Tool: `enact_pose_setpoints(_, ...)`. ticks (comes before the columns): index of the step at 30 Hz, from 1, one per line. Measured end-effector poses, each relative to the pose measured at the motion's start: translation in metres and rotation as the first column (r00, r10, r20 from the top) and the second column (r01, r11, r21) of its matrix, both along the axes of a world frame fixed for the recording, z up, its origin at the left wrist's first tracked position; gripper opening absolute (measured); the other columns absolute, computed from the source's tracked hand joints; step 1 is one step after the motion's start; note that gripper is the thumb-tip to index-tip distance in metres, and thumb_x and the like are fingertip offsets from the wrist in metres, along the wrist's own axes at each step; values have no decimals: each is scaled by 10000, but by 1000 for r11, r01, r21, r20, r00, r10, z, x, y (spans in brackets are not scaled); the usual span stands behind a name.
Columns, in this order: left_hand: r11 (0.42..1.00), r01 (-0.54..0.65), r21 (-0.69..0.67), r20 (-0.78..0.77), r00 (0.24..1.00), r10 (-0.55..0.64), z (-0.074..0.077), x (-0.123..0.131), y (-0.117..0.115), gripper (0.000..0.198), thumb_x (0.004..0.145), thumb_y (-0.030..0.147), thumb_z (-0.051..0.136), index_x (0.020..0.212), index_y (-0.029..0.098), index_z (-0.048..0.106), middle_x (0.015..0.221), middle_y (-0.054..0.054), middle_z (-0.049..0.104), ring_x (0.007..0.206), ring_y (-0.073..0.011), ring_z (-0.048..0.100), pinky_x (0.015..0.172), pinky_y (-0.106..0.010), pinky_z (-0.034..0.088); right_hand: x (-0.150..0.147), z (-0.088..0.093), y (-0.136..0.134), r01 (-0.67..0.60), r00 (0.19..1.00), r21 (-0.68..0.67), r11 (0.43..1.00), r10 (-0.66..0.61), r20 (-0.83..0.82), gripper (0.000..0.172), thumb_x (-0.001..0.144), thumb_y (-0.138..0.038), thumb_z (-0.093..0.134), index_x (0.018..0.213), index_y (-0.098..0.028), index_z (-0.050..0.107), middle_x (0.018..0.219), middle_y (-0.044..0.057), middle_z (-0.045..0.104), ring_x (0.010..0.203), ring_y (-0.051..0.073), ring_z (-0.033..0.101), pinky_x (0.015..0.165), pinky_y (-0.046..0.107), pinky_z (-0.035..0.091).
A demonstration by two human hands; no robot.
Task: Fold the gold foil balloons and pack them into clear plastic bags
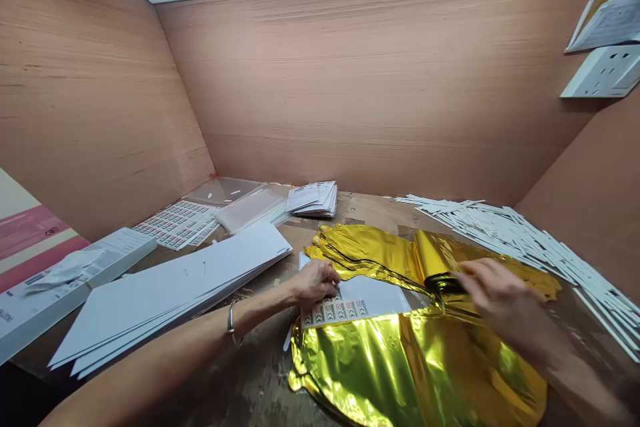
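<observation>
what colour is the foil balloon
Shiny gold: the foil balloon, seen best in the head view.

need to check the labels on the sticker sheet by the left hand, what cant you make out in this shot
Head view: the printed white sticker sheet is partly hidden by the left hand, and its print is too small to read.
Head view: the shiny gold foil balloon is hidden where the right hand covers it, and its lower edge is cut off by the frame's bottom.
Head view: the long white paper strips run off the right edge.
</observation>
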State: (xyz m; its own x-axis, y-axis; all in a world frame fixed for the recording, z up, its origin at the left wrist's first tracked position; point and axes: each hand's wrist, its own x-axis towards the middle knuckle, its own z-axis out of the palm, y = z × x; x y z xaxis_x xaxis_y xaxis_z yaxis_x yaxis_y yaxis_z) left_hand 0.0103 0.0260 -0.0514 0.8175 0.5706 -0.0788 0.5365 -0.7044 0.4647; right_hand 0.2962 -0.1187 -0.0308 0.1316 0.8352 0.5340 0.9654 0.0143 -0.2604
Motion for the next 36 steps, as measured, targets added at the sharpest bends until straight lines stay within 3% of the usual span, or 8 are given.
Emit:
enact_pose_setpoints(2,1000,-2,-22,22,1000,2,0,-3,0,45,651,138,643,694,141,652,676,21,483,647,-88,461,581,-168,330,-43,-1,15,-135,991,-150,979,131,-37,258,841,-343,368,811,-208,585,803,54,571,682,156,528,633,279,393)
enact_pose_setpoints(5,997,64,-32,55,997,-62,-2,-8,-2,15,666,142,630,665,143,646,697,19,509,640,-82,461,591,-168,335,-95,-11,36,-331,944,-338,881,313,-108,258,849,-289,383,737,-198,597,756,33,551,659,129,508,591,239,362)
enact_pose_setpoints(9,987,145,63,30,989,-147,-4,-11,-7,145,711,107,564,572,131,600,672,13,515,629,-80,455,585,-170,331,-130,-28,55,-432,898,-408,804,424,-116,223,817,-222,441,641,-175,570,728,17,533,658,110,486,586,218,330)
enact_pose_setpoints(17,923,299,242,-224,943,-246,-4,3,-10,157,636,60,534,500,130,496,571,2,495,517,-96,403,459,-221,273,-129,-39,61,-515,856,-371,773,438,-276,90,765,-227,533,700,-179,574,735,3,518,710,123,476,630,219,334)
enact_pose_setpoints(23,864,436,249,-293,885,-362,4,15,-9,190,600,51,539,467,149,445,461,11,458,411,-88,327,413,-241,235,-129,-40,59,-556,818,-313,770,441,-371,132,805,-262,490,744,-207,593,743,-2,524,724,128,487,640,224,334)
enact_pose_setpoints(32,726,572,382,-424,806,-412,-2,13,-20,71,633,103,524,578,148,526,606,-58,559,549,-157,459,513,-276,345,-129,-42,59,-521,841,-320,791,412,-352,100,781,-225,518,712,-185,578,707,-9,491,689,116,463,605,216,306)
enact_pose_setpoints(34,724,554,411,-418,820,-391,-4,11,-21,54,657,113,507,627,138,546,671,-73,572,602,-170,478,532,-276,358,-129,-43,59,-523,838,-319,791,409,-360,102,779,-225,519,704,-185,576,708,-9,491,688,114,463,606,216,306)
enact_pose_setpoints(36,772,493,402,-378,857,-350,-3,8,-18,75,681,124,492,636,128,553,689,-70,570,602,-159,479,530,-262,361,-129,-44,58,-515,840,-324,794,391,-376,93,765,-230,537,694,-182,573,718,-7,498,697,115,469,615,216,312)
